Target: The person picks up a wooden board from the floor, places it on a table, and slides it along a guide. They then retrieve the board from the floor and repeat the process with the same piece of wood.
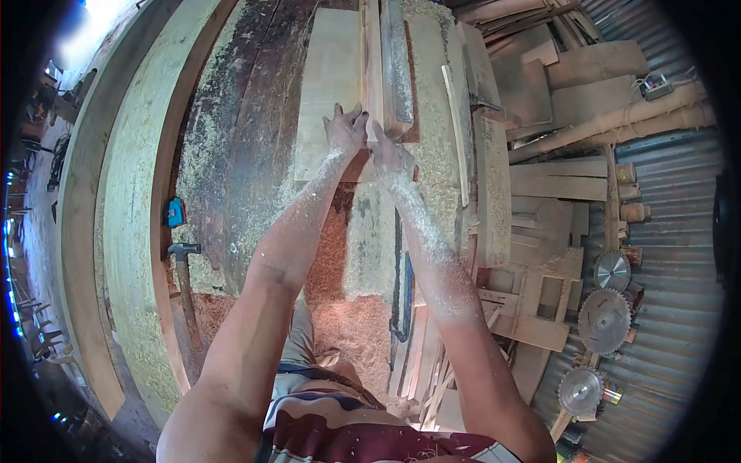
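Observation:
A narrow wooden strip (371,65) runs lengthwise away from me over a pale flat board (323,116). My left hand (346,131) rests on the board beside the strip, its fingers spread and the fingertips near the strip's left side. At the strip's near end is my right hand (394,158), closed about it with one finger stretched forward; part of the grip is hidden. Right of the strip, a thick dust-covered wooden bar (397,73) lies parallel to it. Sawdust coats both hands and forearms.
Shavings cover the dark worktable (255,100). At left are a hammer (185,285), a blue tape measure (177,212) and long thick planks (135,193). Circular saw blades (604,320) hang by the corrugated wall at right, near stacked boards (544,239). A thin slat (455,131) lies right.

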Action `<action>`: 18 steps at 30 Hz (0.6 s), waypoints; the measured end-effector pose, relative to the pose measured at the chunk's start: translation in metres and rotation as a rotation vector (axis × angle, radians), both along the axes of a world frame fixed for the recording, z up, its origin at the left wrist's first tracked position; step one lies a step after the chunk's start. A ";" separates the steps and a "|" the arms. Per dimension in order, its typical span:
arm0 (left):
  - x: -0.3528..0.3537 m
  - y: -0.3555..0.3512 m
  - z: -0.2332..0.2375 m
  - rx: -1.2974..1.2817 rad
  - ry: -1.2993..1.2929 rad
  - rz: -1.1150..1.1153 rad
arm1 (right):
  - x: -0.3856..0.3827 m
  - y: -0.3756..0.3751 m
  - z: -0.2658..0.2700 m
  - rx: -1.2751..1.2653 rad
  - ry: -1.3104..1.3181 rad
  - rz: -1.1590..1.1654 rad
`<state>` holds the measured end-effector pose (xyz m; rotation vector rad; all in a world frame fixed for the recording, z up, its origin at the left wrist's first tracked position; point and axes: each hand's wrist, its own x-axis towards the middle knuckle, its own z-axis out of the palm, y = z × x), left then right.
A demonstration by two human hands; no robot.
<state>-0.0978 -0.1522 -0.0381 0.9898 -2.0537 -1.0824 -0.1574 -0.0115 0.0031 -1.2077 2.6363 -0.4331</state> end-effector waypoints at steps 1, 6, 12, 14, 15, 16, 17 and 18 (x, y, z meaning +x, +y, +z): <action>-0.009 -0.004 -0.015 -0.066 0.021 0.037 | -0.003 -0.004 -0.003 0.004 0.033 0.005; 0.009 0.010 0.019 -0.038 0.057 0.074 | -0.003 -0.026 0.017 0.031 0.000 -0.036; 0.018 0.020 0.029 0.149 0.031 0.113 | 0.009 -0.051 0.020 0.012 -0.048 -0.122; 0.016 0.009 0.034 0.214 -0.005 0.080 | 0.012 -0.059 0.026 -0.052 -0.108 -0.136; 0.016 0.005 0.036 0.250 -0.019 0.066 | 0.011 -0.059 0.024 -0.097 -0.168 -0.144; 0.009 -0.001 0.032 0.219 -0.053 0.054 | 0.012 -0.059 0.026 -0.147 -0.223 -0.149; 0.002 -0.009 0.029 0.184 -0.083 0.047 | 0.021 -0.051 0.025 -0.190 -0.162 -0.118; 0.002 -0.012 0.025 0.159 -0.120 0.036 | 0.032 -0.042 0.027 -0.232 -0.098 -0.088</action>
